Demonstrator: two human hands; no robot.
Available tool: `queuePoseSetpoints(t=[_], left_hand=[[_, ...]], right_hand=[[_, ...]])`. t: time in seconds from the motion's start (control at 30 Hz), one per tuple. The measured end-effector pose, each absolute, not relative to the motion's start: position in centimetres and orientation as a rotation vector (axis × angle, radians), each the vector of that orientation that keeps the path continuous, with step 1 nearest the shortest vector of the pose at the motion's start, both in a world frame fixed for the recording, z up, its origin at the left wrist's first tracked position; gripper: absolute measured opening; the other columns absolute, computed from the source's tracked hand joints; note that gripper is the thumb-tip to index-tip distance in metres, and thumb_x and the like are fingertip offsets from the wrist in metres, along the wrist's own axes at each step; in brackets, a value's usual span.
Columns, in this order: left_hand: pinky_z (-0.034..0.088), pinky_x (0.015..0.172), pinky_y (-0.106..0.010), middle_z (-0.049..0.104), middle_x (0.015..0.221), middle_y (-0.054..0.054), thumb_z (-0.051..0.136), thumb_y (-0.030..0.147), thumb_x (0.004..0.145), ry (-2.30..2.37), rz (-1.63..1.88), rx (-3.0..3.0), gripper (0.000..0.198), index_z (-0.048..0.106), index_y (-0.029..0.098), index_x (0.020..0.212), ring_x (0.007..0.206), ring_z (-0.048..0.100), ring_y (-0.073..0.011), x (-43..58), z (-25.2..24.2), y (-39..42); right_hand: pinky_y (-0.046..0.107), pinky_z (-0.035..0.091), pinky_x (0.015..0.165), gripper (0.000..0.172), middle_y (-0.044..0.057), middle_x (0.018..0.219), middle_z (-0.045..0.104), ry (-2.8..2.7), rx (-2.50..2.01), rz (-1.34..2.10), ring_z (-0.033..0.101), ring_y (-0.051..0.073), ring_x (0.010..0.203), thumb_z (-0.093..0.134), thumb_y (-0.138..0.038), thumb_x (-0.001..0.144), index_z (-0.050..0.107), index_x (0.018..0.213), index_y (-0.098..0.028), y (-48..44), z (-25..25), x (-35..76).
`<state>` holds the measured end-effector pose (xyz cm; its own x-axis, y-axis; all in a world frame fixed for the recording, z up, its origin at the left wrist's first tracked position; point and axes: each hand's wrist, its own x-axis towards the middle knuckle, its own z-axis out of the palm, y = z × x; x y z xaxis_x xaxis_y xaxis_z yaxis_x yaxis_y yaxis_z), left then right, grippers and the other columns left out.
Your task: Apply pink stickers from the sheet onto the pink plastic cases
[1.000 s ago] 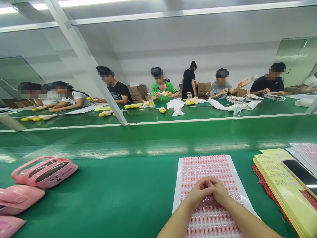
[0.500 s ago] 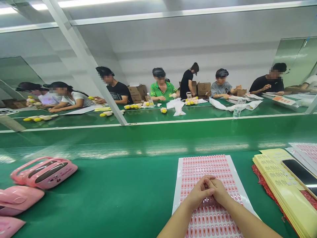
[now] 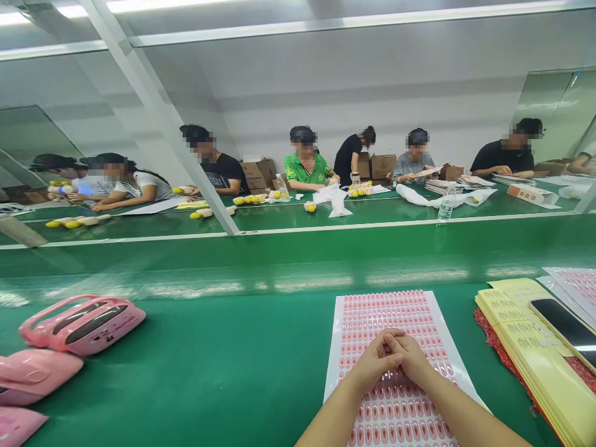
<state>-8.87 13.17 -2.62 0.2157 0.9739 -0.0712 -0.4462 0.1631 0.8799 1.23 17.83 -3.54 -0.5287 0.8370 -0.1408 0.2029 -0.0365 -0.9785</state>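
My left hand (image 3: 370, 363) and my right hand (image 3: 413, 359) are clasped, fingers laced and closed round each other. Both rest over a white sheet (image 3: 331, 360) covered in rows of glossy pink oval pieces with red centres, like false nails or nail stickers. Nothing shows between the fingers, though the inside of the palms is hidden. My wrists and forearms cover part of the sheet's lower half. The sheet lies flat on the green table (image 3: 209, 372).
Pink car-shaped plastic items (image 3: 88, 326) stand at the left. To the right are a stack of yellow printed cards (image 3: 526, 347), a phone (image 3: 563, 326) and more pink sheets (image 3: 572, 282). Across a raised divider (image 3: 298, 248), several co-workers sit with plush toys and papers; a bottle (image 3: 447, 205) stands there.
My hands have not moved. Across the divider, the co-worker in grey has raised a sheet, the one in green has brought both hands together, and the standing person has bent lower.
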Motion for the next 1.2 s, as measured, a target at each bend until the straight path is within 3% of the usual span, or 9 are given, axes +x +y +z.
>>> queuePoseSetpoints(t=[0.53, 1.2], left_hand=[[0.038, 0.077, -0.03, 0.055, 0.09, -0.003, 0.076, 0.035, 0.054, 0.781, 1.191, 0.871, 0.051, 0.056, 0.021, 0.099, 0.085, 0.05, -0.0168, -8.87, -2.58, 13.19], [0.037, 0.083, -0.033, 0.055, 0.092, -0.004, 0.076, 0.035, 0.055, 0.779, 1.215, 0.881, 0.051, 0.056, 0.021, 0.099, 0.091, 0.05, -0.0194, -8.83, -2.3, 13.02]], right_hand=[[0.023, 0.024, 0.038, 0.064, -0.002, 0.041, 0.04, -1.722, -1.093, 1.611, 0.036, 0.01, 0.039, 0.037, -0.079, 0.059, 0.049, 0.051, -0.017, 17.67, -3.16, 1.16], [0.023, 0.027, 0.043, 0.064, -0.002, 0.045, 0.043, -1.746, -1.062, 1.561, 0.038, 0.011, 0.044, 0.037, -0.077, 0.063, 0.052, 0.052, -0.016, 17.72, -3.34, 1.26]])
